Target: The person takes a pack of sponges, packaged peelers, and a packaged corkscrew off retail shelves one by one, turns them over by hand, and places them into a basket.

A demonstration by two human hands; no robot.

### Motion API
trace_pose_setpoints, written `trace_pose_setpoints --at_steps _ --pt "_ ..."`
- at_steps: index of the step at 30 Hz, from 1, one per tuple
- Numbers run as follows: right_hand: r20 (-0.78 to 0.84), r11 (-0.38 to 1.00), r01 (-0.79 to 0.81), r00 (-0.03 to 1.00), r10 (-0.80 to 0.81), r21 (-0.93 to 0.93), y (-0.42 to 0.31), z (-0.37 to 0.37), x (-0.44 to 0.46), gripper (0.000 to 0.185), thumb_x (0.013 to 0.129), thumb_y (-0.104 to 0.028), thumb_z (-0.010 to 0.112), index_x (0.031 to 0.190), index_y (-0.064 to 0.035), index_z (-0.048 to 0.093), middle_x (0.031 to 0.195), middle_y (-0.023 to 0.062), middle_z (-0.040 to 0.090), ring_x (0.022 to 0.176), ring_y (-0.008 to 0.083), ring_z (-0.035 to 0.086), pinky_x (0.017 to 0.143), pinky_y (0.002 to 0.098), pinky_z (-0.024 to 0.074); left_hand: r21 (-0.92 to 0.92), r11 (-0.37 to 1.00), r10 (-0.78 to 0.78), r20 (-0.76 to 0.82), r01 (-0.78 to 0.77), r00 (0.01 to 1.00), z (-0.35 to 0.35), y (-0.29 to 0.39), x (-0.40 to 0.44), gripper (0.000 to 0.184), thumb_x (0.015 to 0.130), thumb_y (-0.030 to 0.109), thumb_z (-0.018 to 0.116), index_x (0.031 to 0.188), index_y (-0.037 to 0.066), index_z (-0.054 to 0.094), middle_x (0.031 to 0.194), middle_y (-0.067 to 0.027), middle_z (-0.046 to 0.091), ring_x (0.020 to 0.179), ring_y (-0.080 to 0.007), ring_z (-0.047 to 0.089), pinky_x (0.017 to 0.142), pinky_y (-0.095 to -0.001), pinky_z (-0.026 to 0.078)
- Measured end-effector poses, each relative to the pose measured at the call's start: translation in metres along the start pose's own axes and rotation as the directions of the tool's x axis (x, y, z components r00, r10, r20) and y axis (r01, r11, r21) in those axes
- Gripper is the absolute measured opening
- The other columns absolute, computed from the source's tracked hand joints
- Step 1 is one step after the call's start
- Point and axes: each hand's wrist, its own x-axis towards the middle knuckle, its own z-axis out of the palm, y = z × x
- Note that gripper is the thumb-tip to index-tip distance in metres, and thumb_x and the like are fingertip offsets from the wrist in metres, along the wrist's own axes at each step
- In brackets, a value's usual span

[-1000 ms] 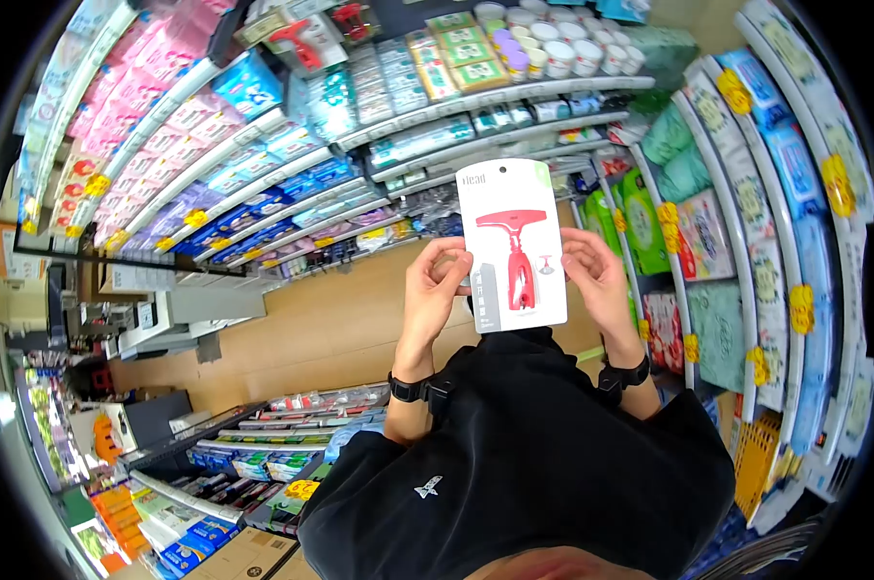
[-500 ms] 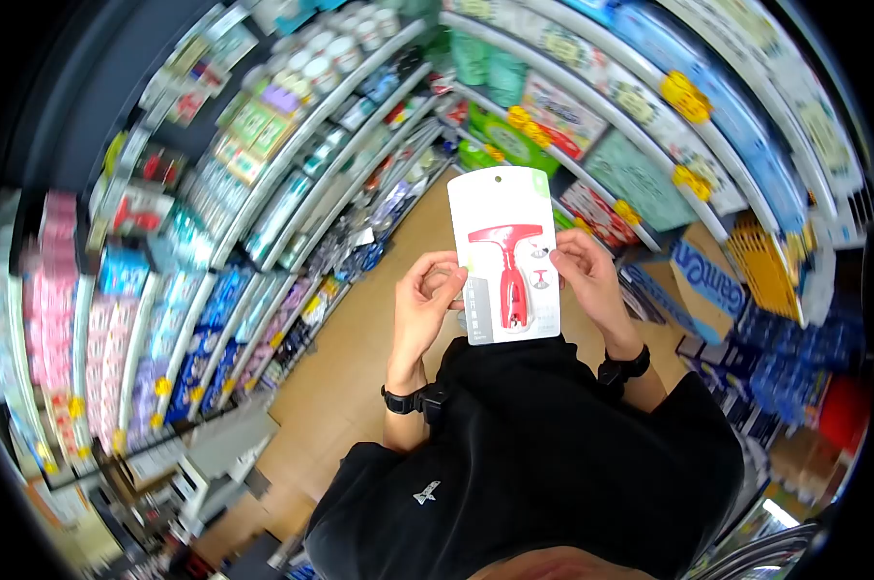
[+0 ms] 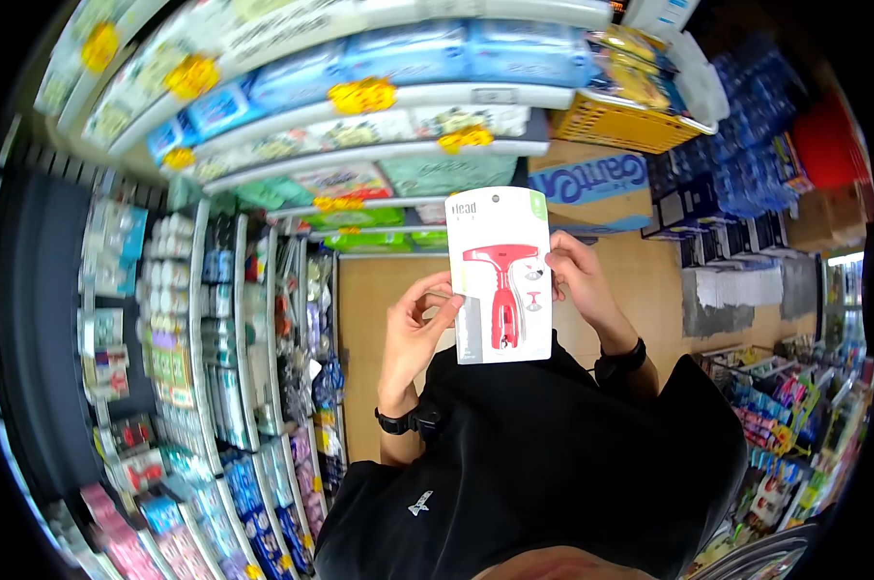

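White and red mark the packaged tool: a white card [image 3: 504, 222] bearing a red T-shaped tool [image 3: 502, 300], held in front of the person's black shirt [image 3: 553, 445]. The card's long axis runs away from the body, its hanging hole at the far end and its lower edge just over the shirt. The tool follows that line: its crossbar lies at the far end, its handle points back toward the person. The printed face is turned up to the camera.

The left hand [image 3: 417, 333] pinches the left edge, thumb at the front; the right hand [image 3: 584, 280] grips the right edge higher up, fingers bent close.

Compared with a second ago, the card sits a little lower in view, with both hands at the same edges. The surroundings have swung round: the shelf of blue packs [image 3: 413, 56], earlier at the right, now spans the top, and the white tubs [image 3: 169, 256] have gone to the left.

Some fingertips are hidden behind the card. Its small print cannot be read, the upper shelves are smeared and cut off, and the right wristband [image 3: 622, 360] is partly covered by the shirt.
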Motion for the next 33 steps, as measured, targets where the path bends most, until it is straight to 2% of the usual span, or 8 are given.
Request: trace_pose_setpoints --at_steps 4,9,11,12,16,19,27,33 --pt "-0.198 1.000 0.016 0.980 -0.015 0.003 -0.022 -0.075 -0.003 0.013 0.099 -0.010 0.048 0.091 -0.0047 0.056 0.070 -0.0001 0.059 0.052 0.0043 0.051 0.045 0.0196 0.0373 -0.006 1.000 0.014 0.185 -0.013 0.983 0.074 0.005 0.059 0.043 0.090 -0.001 0.069 0.132 0.001 0.059 0.104 -0.0024 0.061 0.089 -0.0075 0.061 0.071 -0.0205 0.053" --pt "-0.451 0.983 0.144 0.889 -0.077 0.117 -0.038 -0.170 0.007 0.011 0.098 -0.013 0.051 0.091 -0.0070 0.057 0.070 -0.0028 0.058 0.052 0.0040 0.051 0.045 0.0200 0.0361 0.004 0.996 0.085 0.337 -0.092 0.937 0.156 0.007 0.122 0.048 0.099 0.010 0.058 0.145 0.005 0.045 0.135 -0.0099 0.057 0.101 -0.0092 0.061 0.084 -0.0254 0.053" --pt "-0.545 0.960 0.216 0.834 -0.088 0.175 -0.049 -0.200 0.017 0.010 0.099 -0.014 0.052 0.092 -0.0076 0.056 0.070 -0.0024 0.058 0.053 0.0047 0.051 0.046 0.0212 0.0359 -0.002 0.995 0.092 0.344 -0.097 0.935 0.182 0.006 0.144 0.048 0.099 0.008 0.059 0.145 0.005 0.044 0.134 -0.0097 0.057 0.099 -0.0086 0.060 0.083 -0.0252 0.052" --pt "-0.549 0.958 0.230 0.830 -0.099 0.174 -0.052 -0.214 0.023 0.010 0.099 -0.014 0.052 0.092 -0.0076 0.056 0.070 -0.0024 0.058 0.053 0.0047 0.051 0.046 0.0212 0.0359 -0.011 0.995 0.098 0.336 -0.100 0.937 0.193 0.007 0.155 0.048 0.099 0.007 0.059 0.145 0.005 0.043 0.133 -0.0096 0.056 0.096 -0.0079 0.059 0.082 -0.0249 0.051" --pt "-0.541 0.899 0.373 0.817 -0.201 0.230 -0.068 -0.261 0.052 0.007 0.101 -0.013 0.049 0.096 -0.0097 0.053 0.071 -0.0056 0.056 0.058 0.0038 0.052 0.052 0.0205 0.0385 -0.129 0.982 0.169 0.237 -0.141 0.957 0.234 0.003 0.188 0.048 0.100 0.016 0.057 0.145 0.006 0.042 0.141 -0.0120 0.051 0.111 -0.0201 0.063 0.088 -0.0300 0.055" --pt "-0.544 0.857 0.462 0.791 -0.281 0.229 -0.079 -0.287 0.077 0.013 0.101 -0.014 0.051 0.099 -0.0015 0.053 0.077 0.0052 0.060 0.068 0.0146 0.061 0.062 0.0270 0.0464 -0.085 0.987 0.154 0.206 -0.139 0.966 0.254 0.010 0.206 0.049 0.100 0.015 0.057 0.145 0.005 0.040 0.143 -0.0130 0.048 0.114 -0.0233 0.063 0.092 -0.0323 0.053" --pt "-0.495 0.876 0.386 0.844 -0.208 0.289 -0.081 -0.314 0.146 0.020 0.101 -0.015 0.055 0.111 0.0012 0.051 0.102 0.0147 0.067 0.095 0.0216 0.069 0.082 0.0309 0.0529 -0.057 0.994 0.108 0.247 -0.097 0.963 0.271 0.003 0.235 0.045 0.100 0.014 0.058 0.141 0.004 0.043 0.141 -0.0097 0.049 0.111 -0.0222 0.064 0.094 -0.0342 0.052" --pt "-0.368 0.892 0.286 0.917 -0.150 0.349 -0.077 -0.301 0.180 0.027 0.102 -0.017 0.055 0.115 0.0063 0.048 0.112 0.0217 0.066 0.103 0.0275 0.068 0.091 0.0345 0.0542 0.003 0.988 0.149 0.188 -0.152 0.971 0.275 0.004 0.247 0.043 0.099 0.012 0.059 0.140 0.005 0.045 0.141 -0.0083 0.049 0.110 -0.0202 0.064 0.090 -0.0319 0.051"
